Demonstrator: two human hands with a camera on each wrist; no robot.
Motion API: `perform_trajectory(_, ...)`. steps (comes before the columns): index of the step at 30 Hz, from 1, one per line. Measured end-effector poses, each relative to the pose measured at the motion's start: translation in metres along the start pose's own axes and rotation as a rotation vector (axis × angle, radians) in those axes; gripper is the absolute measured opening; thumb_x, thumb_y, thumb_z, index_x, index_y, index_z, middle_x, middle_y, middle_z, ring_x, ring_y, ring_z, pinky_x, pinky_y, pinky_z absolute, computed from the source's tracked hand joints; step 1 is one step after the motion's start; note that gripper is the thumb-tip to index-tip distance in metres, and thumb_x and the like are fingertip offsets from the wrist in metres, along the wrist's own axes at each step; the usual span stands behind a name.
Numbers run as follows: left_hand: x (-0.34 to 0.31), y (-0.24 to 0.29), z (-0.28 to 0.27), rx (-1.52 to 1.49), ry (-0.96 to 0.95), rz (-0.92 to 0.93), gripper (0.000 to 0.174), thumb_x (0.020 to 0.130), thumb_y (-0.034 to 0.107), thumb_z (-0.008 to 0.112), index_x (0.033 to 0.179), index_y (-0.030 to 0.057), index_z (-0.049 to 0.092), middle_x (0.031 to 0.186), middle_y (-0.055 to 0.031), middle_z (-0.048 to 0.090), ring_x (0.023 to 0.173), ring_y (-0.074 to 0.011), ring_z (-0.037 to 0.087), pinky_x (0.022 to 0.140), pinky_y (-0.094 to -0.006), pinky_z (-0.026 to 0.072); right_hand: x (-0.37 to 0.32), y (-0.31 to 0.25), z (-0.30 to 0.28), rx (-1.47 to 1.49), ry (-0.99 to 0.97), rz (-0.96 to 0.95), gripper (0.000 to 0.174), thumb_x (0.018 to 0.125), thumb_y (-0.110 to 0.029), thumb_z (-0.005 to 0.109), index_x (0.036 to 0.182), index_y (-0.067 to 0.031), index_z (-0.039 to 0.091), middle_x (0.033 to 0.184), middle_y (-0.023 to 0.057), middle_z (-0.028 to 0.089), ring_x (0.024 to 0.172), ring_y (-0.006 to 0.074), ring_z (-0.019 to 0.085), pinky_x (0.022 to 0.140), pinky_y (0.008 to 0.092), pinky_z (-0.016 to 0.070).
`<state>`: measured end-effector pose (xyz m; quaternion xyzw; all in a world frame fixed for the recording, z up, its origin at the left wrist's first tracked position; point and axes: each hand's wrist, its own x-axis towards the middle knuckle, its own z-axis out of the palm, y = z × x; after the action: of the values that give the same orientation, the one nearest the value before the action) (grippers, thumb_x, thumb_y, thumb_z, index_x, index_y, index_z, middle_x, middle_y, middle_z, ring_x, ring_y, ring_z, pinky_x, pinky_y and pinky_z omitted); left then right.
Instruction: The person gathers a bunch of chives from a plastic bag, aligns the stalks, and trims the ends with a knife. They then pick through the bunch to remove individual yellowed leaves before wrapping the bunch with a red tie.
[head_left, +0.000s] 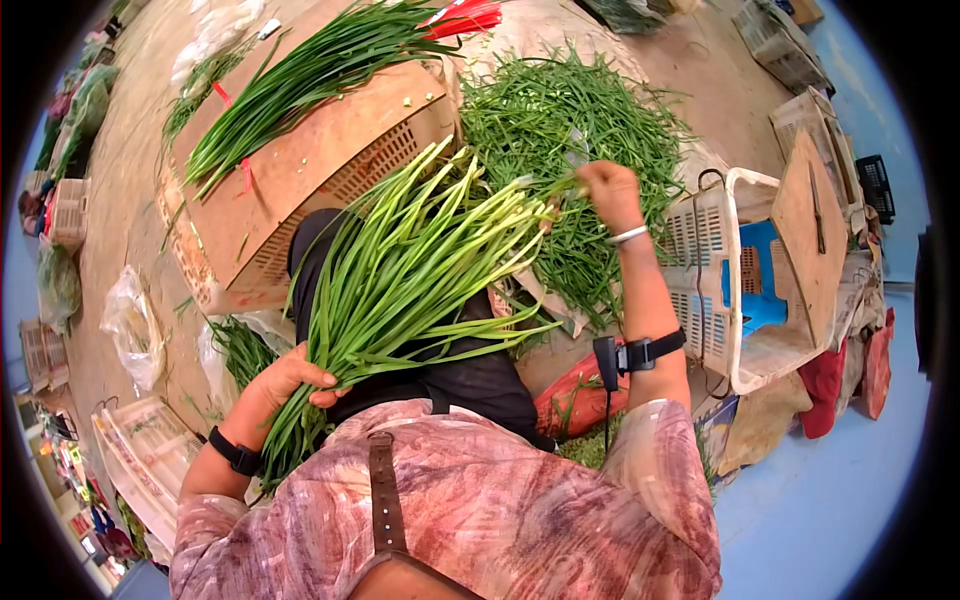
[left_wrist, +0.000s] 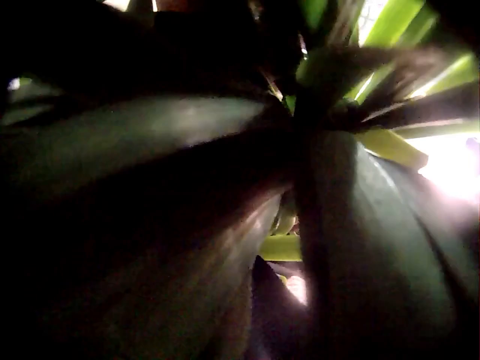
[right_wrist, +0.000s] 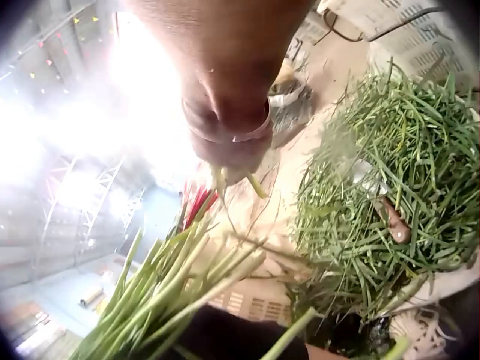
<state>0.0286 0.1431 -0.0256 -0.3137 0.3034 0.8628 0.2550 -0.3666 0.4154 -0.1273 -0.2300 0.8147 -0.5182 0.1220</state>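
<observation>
My left hand (head_left: 290, 385) grips a large bunch of garlic chives (head_left: 400, 260) by the leafy end, over my lap. The pale stem ends fan out up and to the right. Beside those ends, my right hand (head_left: 612, 195) pinches some thin green strands; a few poke out below the fingers in the right wrist view. Below that hand spreads a heap of loose green trimmings (head_left: 570, 110). A knife (right_wrist: 394, 221) with a brown handle lies on the heap. Dark leaves fill the left wrist view and hide the left fingers.
Another chive bunch (head_left: 300, 90), tied with red bands, lies on a board (head_left: 350, 130) over a crate, near red strips (head_left: 465, 18). At right stands a white crate (head_left: 735, 280) holding a blue stool (head_left: 755, 275) and a wooden board (head_left: 810, 235). A plastic bag (head_left: 133, 325) lies at left.
</observation>
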Motion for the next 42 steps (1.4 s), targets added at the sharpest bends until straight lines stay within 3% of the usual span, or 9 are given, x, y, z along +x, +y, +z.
perform_trajectory(3, 0.000, -0.001, -0.002, -0.026, -0.008, -0.027, 0.046, 0.067, -0.003, 0.059, 0.111, -0.0042, 0.047, 0.074, -0.0214, 0.055, 0.041, -0.0150, 0.040, 0.040, -0.0264, 0.0324, 0.009, 0.020, -0.037, -0.643, 0.188, 0.052, 0.036, 0.072, -0.015, 0.071, 0.102, 0.0014, 0.060, 0.086, 0.0146, 0.064, 0.078, 0.0253, 0.062, 0.075, 0.0348, 0.0490)
perform_trajectory(5, 0.000, 0.001, 0.004, -0.027, 0.003, -0.006, 0.046, 0.067, -0.003, 0.060, 0.111, -0.0044, 0.047, 0.074, -0.0217, 0.054, 0.041, -0.0149, 0.040, 0.040, -0.0258, 0.0324, -0.002, -0.009, -0.029, -0.580, 0.104, -0.216, 0.049, 0.068, -0.020, 0.075, 0.108, 0.0020, 0.056, 0.100, 0.0184, 0.059, 0.096, 0.0309, 0.057, 0.087, 0.0380, 0.0441)
perform_trajectory(6, 0.001, -0.001, 0.003, -0.030, 0.005, -0.012, 0.046, 0.067, -0.003, 0.060, 0.111, -0.0044, 0.047, 0.074, -0.0217, 0.054, 0.041, -0.0149, 0.040, 0.040, -0.0258, 0.0324, -0.013, -0.044, -0.018, -0.356, -0.082, -0.073, 0.046, 0.067, -0.021, 0.076, 0.102, 0.0015, 0.058, 0.108, 0.0204, 0.055, 0.104, 0.0317, 0.052, 0.090, 0.0372, 0.0417)
perform_trajectory(21, 0.004, -0.005, -0.007, -0.024, -0.037, -0.016, 0.049, 0.067, 0.001, 0.062, 0.113, -0.0039, 0.046, 0.073, -0.0203, 0.054, 0.041, -0.0145, 0.040, 0.039, -0.0259, 0.0315, -0.057, -0.046, 0.050, -0.504, 0.082, -0.652, 0.016, 0.067, -0.009, 0.069, 0.078, -0.0081, 0.058, 0.099, 0.0086, 0.059, 0.099, 0.0269, 0.054, 0.082, 0.0393, 0.0405)
perform_trajectory(25, 0.004, -0.002, -0.008, 0.023, -0.046, -0.012, 0.048, 0.066, 0.001, 0.062, 0.112, -0.0044, 0.047, 0.072, -0.0199, 0.055, 0.040, -0.0147, 0.040, 0.039, -0.0268, 0.0313, -0.021, -0.001, 0.024, -0.605, 0.225, -0.348, 0.009, 0.076, -0.011, 0.063, 0.078, -0.0033, 0.060, 0.075, 0.0105, 0.060, 0.066, 0.0282, 0.059, 0.060, 0.0371, 0.0460)
perform_trajectory(28, 0.004, 0.001, -0.003, 0.055, -0.043, -0.012, 0.046, 0.067, 0.001, 0.061, 0.110, -0.0049, 0.047, 0.071, -0.0200, 0.055, 0.040, -0.0152, 0.041, 0.039, -0.0271, 0.0317, 0.009, -0.013, 0.006, -0.086, 0.005, 0.167, 0.021, 0.081, -0.016, 0.062, 0.083, 0.0051, 0.062, 0.075, 0.0119, 0.065, 0.064, 0.0181, 0.062, 0.060, 0.0288, 0.0488)
perform_trajectory(31, 0.005, 0.003, -0.002, 0.088, -0.038, -0.016, 0.044, 0.067, 0.001, 0.062, 0.109, -0.0051, 0.049, 0.071, -0.0199, 0.056, 0.040, -0.0156, 0.042, 0.039, -0.0276, 0.0326, 0.021, -0.067, 0.027, 0.163, -0.408, 0.158, 0.050, 0.081, -0.023, 0.064, 0.120, 0.0047, 0.048, 0.103, 0.0139, 0.063, 0.087, 0.0163, 0.063, 0.066, 0.0234, 0.0507)
perform_trajectory(37, 0.005, 0.006, -0.010, 0.184, 0.005, -0.010, 0.037, 0.066, -0.002, 0.065, 0.100, -0.0051, 0.054, 0.072, -0.0186, 0.059, 0.042, -0.0171, 0.046, 0.041, -0.0283, 0.0366, 0.028, -0.079, 0.068, 0.584, -1.080, 0.274, 0.088, 0.072, -0.013, 0.073, 0.139, 0.0007, 0.018, 0.097, 0.0149, 0.063, 0.082, 0.0154, 0.062, 0.070, 0.0276, 0.0513)
perform_trajectory(42, 0.003, 0.005, -0.012, 0.258, 0.035, -0.029, 0.037, 0.062, 0.000, 0.066, 0.097, -0.0051, 0.055, 0.070, -0.0184, 0.059, 0.040, -0.0160, 0.044, 0.038, -0.0268, 0.0348, 0.007, -0.074, 0.060, 0.805, -0.834, 0.259, 0.063, 0.078, -0.010, 0.066, 0.131, 0.0045, 0.035, 0.092, 0.0094, 0.064, 0.078, 0.0137, 0.062, 0.072, 0.0252, 0.0506)
